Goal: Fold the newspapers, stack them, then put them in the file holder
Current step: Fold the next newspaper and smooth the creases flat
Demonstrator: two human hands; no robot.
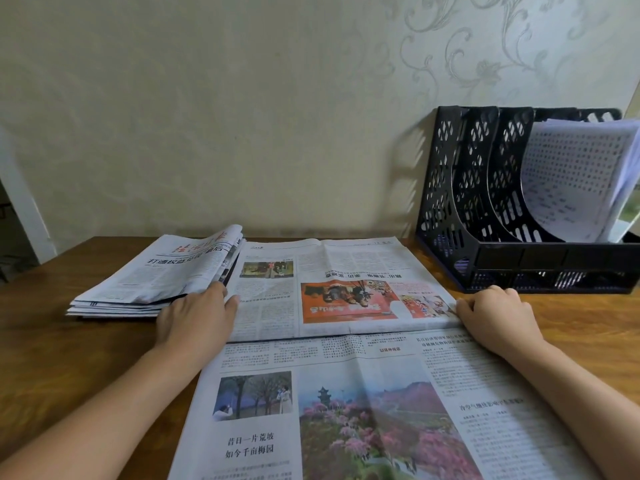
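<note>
An open newspaper [346, 393] lies on the wooden table in front of me. Its far half [329, 292] is folded over, print upside down, and its edge crosses the sheet between my hands. My left hand [197, 317] grips the left end of that flap with curled fingers. At the right corner of the flap, my right hand [495, 320] pinches the paper, fingers curled. A stack of folded newspapers [156, 271] sits to the left, just beyond my left hand. The black mesh file holder [446, 202] stands at the back right.
White printed sheets [575, 178] lean in the holder's rightmost compartment; its two left compartments hold nothing. A patterned wall runs close behind the table [69, 358]. Bare wood shows at the left front and in front of the holder.
</note>
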